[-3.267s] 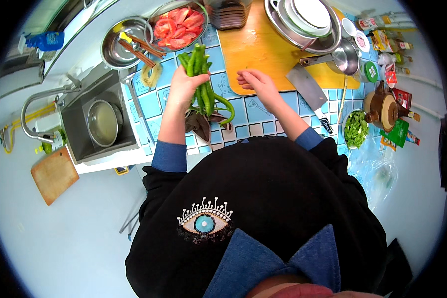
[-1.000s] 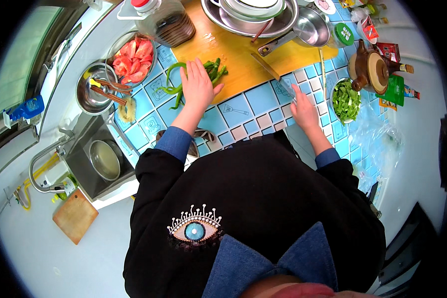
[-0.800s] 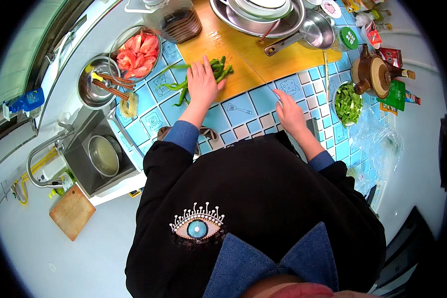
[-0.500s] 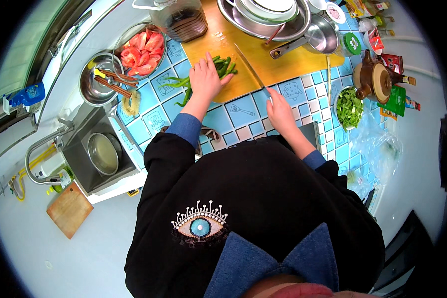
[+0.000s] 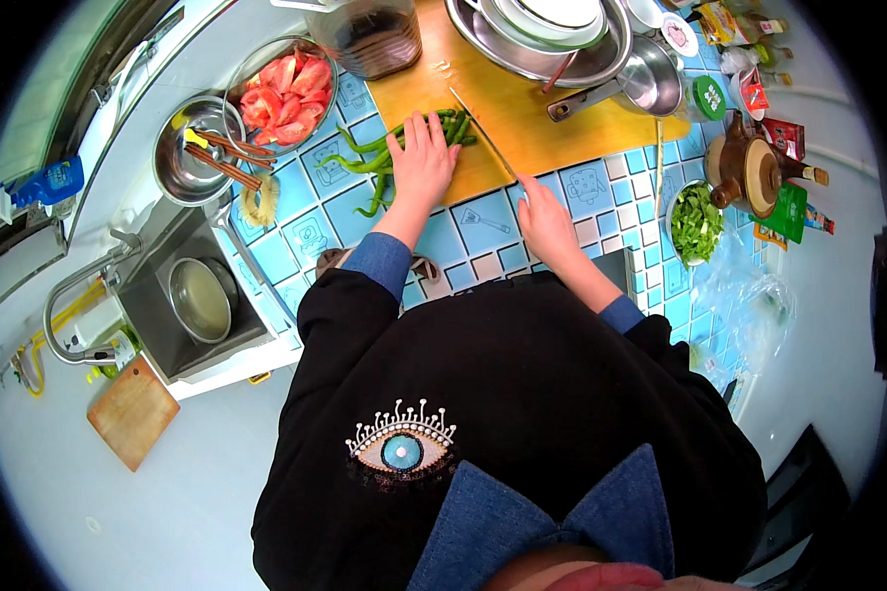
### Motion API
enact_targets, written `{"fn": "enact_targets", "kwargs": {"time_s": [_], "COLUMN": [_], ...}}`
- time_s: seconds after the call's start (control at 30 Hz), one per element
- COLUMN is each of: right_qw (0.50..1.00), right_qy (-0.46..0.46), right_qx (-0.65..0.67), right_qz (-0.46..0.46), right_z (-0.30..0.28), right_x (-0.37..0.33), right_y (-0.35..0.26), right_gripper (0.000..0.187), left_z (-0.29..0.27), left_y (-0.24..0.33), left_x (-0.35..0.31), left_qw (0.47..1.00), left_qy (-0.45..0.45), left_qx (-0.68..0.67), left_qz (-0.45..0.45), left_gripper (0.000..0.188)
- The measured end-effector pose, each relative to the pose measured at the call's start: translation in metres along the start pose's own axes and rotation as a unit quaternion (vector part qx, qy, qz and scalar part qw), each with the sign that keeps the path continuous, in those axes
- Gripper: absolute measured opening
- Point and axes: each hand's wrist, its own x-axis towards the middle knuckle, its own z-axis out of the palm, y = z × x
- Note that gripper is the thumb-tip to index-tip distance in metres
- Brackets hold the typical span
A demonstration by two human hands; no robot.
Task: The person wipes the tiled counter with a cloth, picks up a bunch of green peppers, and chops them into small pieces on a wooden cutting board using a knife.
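A bunch of long green peppers (image 5: 361, 164) lies across the near left part of the yellow cutting board (image 5: 562, 138), their stem ends hanging past its left edge over the tiles. My left hand (image 5: 424, 163) rests on the bunch, fingers together over the top and thumb along the near side, pinning it down. In my right hand (image 5: 545, 222), the handle of a kitchen knife (image 5: 484, 133) is gripped at the board's front edge. Its blade slants away to the far left, just right of the peppers' cut-side ends, apart from my left fingers.
Behind stand a jug of dark liquid (image 5: 379, 39), stacked bowls (image 5: 532, 49) and a saucepan (image 5: 650, 84). Left are a glass bowl of tomato pieces (image 5: 286, 94), a steel bowl with chopsticks (image 5: 177, 148) and the sink (image 5: 158, 325). Chopped greens (image 5: 697, 222) and a clay pot (image 5: 749, 167) stand right.
The knife blade has swung left, closer to the pepper ends. My left hand has shifted slightly right along the bunch. The whole view has moved a little.
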Motion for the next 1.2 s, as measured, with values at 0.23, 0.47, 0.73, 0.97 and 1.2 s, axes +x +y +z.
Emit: {"fn": "enact_targets", "kwargs": {"time_s": [0.23, 0.47, 0.73, 0.97, 1.2], "right_qw": [0.999, 0.998, 0.995, 0.992, 0.990], "right_qy": [0.013, -0.022, -0.034, -0.070, -0.094], "right_qx": [-0.025, -0.059, -0.091, -0.106, -0.107], "right_qz": [-0.023, -0.017, -0.033, -0.021, -0.012], "right_z": [0.007, -0.012, -0.018, -0.015, -0.014], "right_x": [0.011, 0.029, 0.038, 0.041, 0.044], "right_y": [0.015, 0.000, -0.020, -0.018, -0.018], "right_gripper": [0.034, 0.025, 0.020, 0.019, 0.017], "left_z": [0.012, 0.008, 0.011, 0.017, 0.016], "left_y": [-0.002, 0.008, 0.004, 0.003, 0.001], "left_x": [0.008, 0.006, 0.008, 0.008, 0.010], "left_qw": [0.999, 0.999, 0.997, 0.958, 0.953], "left_qy": [-0.045, -0.030, 0.012, 0.111, 0.169], "left_qx": [-0.014, -0.014, -0.063, -0.214, -0.227], "left_qz": [-0.017, -0.041, -0.053, -0.153, -0.107], "left_gripper": [0.060, 0.054, 0.045, 0.026, 0.015]}}
